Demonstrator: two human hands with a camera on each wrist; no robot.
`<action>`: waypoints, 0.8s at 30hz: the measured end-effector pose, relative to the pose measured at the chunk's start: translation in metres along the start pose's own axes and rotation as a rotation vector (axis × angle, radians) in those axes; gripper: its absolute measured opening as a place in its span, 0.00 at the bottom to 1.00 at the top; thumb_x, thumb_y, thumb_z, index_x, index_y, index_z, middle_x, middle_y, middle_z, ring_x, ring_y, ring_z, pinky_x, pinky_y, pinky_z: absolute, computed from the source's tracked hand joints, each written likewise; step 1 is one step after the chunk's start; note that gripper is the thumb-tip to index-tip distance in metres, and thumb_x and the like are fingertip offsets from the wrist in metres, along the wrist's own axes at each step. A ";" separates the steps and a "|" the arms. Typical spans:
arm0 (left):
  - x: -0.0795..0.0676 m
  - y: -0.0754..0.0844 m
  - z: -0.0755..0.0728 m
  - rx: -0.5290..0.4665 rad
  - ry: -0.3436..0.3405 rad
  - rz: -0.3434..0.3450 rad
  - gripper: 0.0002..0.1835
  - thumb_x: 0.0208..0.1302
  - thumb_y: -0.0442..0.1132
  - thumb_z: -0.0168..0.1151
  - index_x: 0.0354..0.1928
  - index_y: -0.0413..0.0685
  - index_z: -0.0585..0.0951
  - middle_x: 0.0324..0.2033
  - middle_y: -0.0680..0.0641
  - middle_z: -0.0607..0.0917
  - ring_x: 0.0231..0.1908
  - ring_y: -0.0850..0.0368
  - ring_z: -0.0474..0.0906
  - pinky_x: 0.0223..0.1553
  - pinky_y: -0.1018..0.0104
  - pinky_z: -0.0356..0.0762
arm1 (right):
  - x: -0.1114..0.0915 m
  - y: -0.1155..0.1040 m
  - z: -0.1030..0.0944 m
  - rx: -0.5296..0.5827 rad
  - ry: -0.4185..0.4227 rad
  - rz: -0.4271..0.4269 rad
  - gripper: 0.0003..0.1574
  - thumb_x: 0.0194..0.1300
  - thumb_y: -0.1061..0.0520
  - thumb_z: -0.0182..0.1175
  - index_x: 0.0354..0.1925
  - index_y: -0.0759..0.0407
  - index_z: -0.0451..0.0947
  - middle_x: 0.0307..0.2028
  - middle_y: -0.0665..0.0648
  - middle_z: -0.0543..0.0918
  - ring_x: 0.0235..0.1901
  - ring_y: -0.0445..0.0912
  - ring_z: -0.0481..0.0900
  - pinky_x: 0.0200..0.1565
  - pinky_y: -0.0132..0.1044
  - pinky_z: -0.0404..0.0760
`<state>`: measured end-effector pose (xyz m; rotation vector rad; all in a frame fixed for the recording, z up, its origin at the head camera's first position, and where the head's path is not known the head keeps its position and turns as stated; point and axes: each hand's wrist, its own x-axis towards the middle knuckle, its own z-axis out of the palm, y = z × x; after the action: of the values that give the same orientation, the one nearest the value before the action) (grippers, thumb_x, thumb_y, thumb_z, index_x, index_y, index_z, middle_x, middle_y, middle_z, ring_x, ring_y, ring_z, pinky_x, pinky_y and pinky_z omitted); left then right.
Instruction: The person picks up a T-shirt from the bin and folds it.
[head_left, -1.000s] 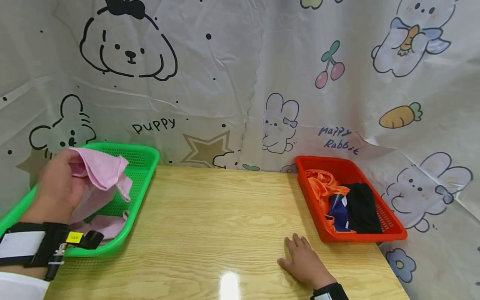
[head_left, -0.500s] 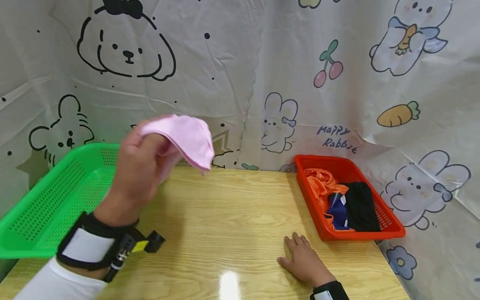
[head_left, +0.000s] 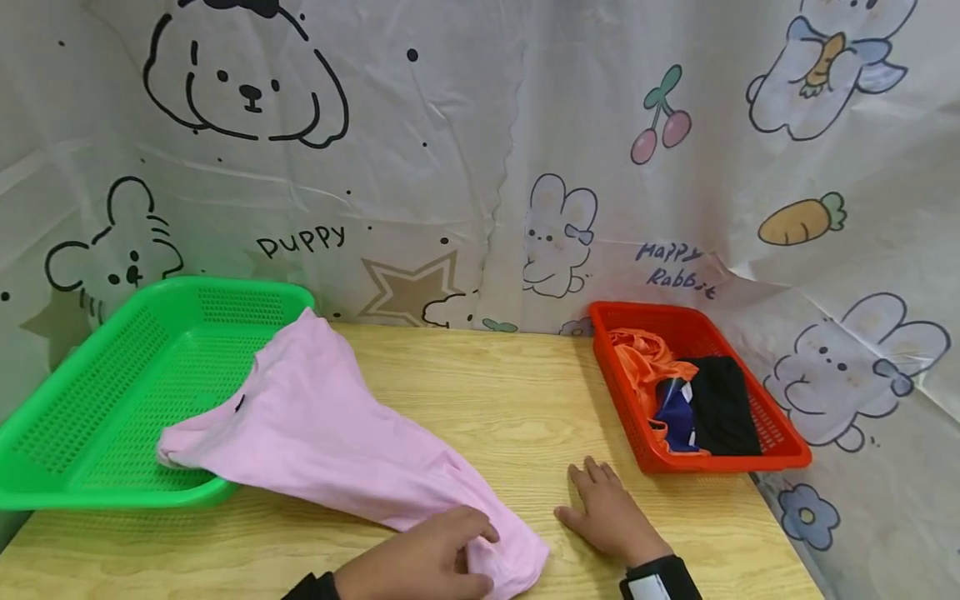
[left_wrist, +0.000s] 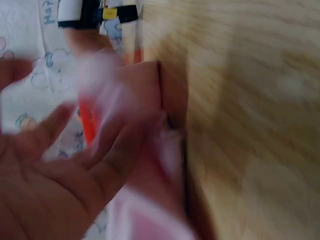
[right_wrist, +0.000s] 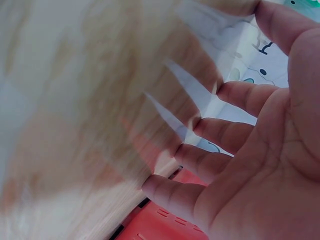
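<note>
A pink garment (head_left: pixel 322 425) with a small dark mark lies stretched across the table. One end overhangs the near right side of the green basket (head_left: pixel 90 350); the other end reaches the front middle. My left hand (head_left: pixel 420 554) is over that front end, thumb apart from the fingers. In the left wrist view the left hand (left_wrist: pixel 65 170) has its fingers extended at the blurred pink cloth (left_wrist: pixel 150 200). My right hand (head_left: pixel 611 517) rests on the tabletop by its fingertips, right of the garment. In the right wrist view, the fingers of the right hand (right_wrist: pixel 260 145) are spread and hold nothing.
A red basket (head_left: pixel 720 462) stands at the right, holding an orange cloth (head_left: pixel 645 358), a dark blue piece (head_left: pixel 677 417) and a black cloth (head_left: pixel 723 408). A printed white curtain (head_left: pixel 450 150) hangs behind the wooden table (head_left: pixel 480 375).
My left hand has lifted the pink garment out of the green basket, carried it right and forward, and let it down across the table. The right hand has stayed in place.
</note>
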<state>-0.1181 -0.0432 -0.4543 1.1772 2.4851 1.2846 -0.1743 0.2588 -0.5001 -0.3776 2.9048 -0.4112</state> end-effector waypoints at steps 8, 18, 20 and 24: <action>-0.039 -0.032 -0.118 0.620 0.516 -0.493 0.24 0.54 0.44 0.64 0.48 0.33 0.76 0.43 0.31 0.76 0.43 0.32 0.71 0.36 0.38 0.74 | -0.001 -0.001 0.000 -0.005 0.003 0.000 0.44 0.59 0.38 0.58 0.64 0.64 0.65 0.65 0.73 0.61 0.64 0.68 0.53 0.62 0.64 0.57; -0.075 -0.064 -0.148 0.676 0.533 -0.683 0.21 0.56 0.33 0.55 0.52 0.30 0.73 0.34 0.26 0.78 0.24 0.31 0.75 0.15 0.42 0.70 | -0.003 0.000 0.000 -0.011 0.007 -0.005 0.44 0.59 0.38 0.58 0.64 0.64 0.65 0.65 0.73 0.61 0.64 0.68 0.53 0.62 0.64 0.57; -0.074 -0.060 -0.147 0.715 0.625 -0.646 0.15 0.55 0.31 0.54 0.46 0.32 0.77 0.30 0.29 0.79 0.23 0.33 0.74 0.13 0.42 0.68 | -0.001 -0.001 0.000 -0.006 0.002 -0.005 0.44 0.59 0.38 0.58 0.64 0.64 0.65 0.65 0.73 0.61 0.64 0.68 0.52 0.62 0.64 0.57; -0.065 -0.045 -0.140 0.799 0.742 -0.547 0.10 0.54 0.30 0.56 0.38 0.35 0.79 0.30 0.33 0.79 0.29 0.33 0.73 0.18 0.38 0.71 | 0.001 -0.004 -0.002 -0.007 -0.011 0.010 0.43 0.59 0.38 0.59 0.63 0.64 0.66 0.65 0.73 0.62 0.64 0.68 0.54 0.61 0.64 0.58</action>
<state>-0.1577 -0.1933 -0.4136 -0.0762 3.6522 0.6208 -0.1753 0.2553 -0.4976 -0.3656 2.8969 -0.3970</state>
